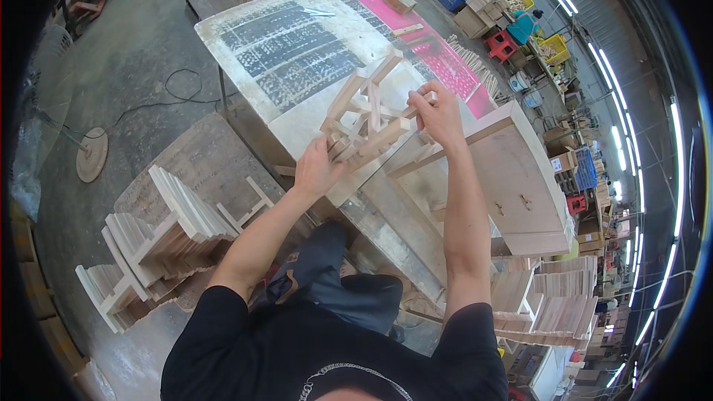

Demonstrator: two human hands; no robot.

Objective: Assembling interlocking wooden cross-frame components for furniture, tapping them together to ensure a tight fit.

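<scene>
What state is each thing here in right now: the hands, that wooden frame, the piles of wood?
Left hand: closed on the wooden frame's near end.
Right hand: gripping the frame's far side.
Wooden frame: lifted and tilted above the worktable.
Worktable: dusty, standing.
Stacked wooden pieces: piled on the floor at the left.

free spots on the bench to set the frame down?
Bare top lies on the workbench beyond the wooden frame, up to the small block on the pink sheet. Crowded: near edge, where left hand and right hand grip the frame beside the board.
</scene>
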